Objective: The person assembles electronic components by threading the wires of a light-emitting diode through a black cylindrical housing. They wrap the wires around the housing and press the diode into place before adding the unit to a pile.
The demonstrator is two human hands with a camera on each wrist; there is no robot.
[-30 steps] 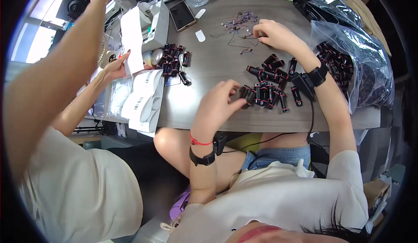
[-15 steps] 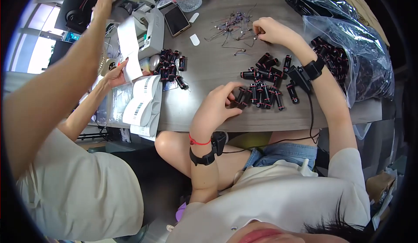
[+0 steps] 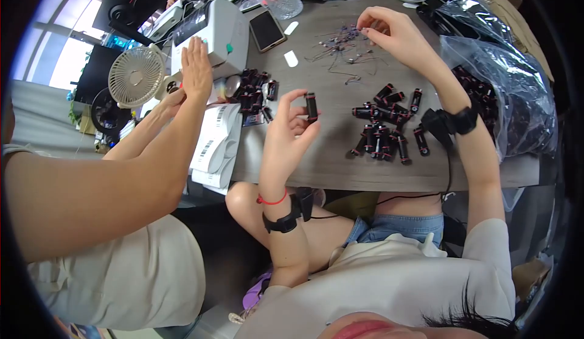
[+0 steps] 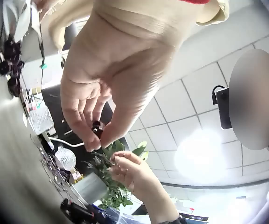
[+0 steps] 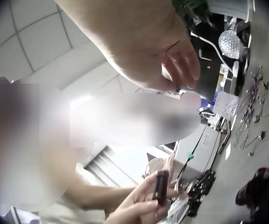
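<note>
My left hand (image 3: 285,135) pinches a small black cylinder with red rings (image 3: 311,107) upright between thumb and fingers, raised over the table. The same cylinder (image 5: 160,187) shows in the right wrist view. Beside the wire pile, my right hand (image 3: 389,30) has thumb and fingertips together on a small wired part (image 5: 177,90); a thin dark wire (image 5: 173,47) stands out against the palm. The part is mostly hidden by the fingers. Tangled thin wires with small ends (image 3: 347,44) lie just left of that hand. A heap of like cylinders (image 3: 380,123) sits nearer me.
A clear plastic bag (image 3: 517,96) full of cylinders stands at the right. More cylinders (image 3: 255,93) lie left by a white printer (image 3: 228,38), a phone (image 3: 266,30) and label sheets (image 3: 216,138). Another person's hand (image 3: 196,71) is at the printer. Cables run from my wrist cameras.
My left hand has lifted a cylinder off the heap, up and away. The right hand has risen slightly from the wires. The other person's hands have left the white paper; the printer's lid is down.
</note>
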